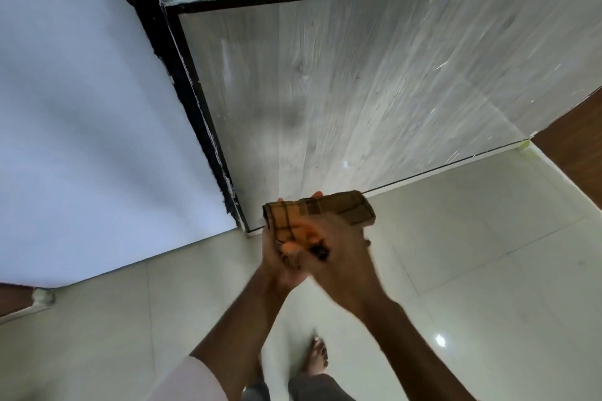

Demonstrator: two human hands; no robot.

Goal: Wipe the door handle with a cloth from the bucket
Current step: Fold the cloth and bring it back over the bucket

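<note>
— Where is the cloth point(321, 212)?
— Folded, brown and checked, between both hands in front of the grey wood-grain door point(358, 91); the left hand point(280, 262) cups it from below, fingers point(288, 249) curled onto it; the right hand point(338, 254) presses on top, blurred
— And below?
— Pale floor tiles point(472, 254), one bare foot point(317, 356); a black frame point(182, 75) edges the door against the white wall point(81, 107)

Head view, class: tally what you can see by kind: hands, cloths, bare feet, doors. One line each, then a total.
Hands: 2, left hand and right hand
Checked cloth: 1
Bare foot: 1
Door: 1
Total: 5
</note>
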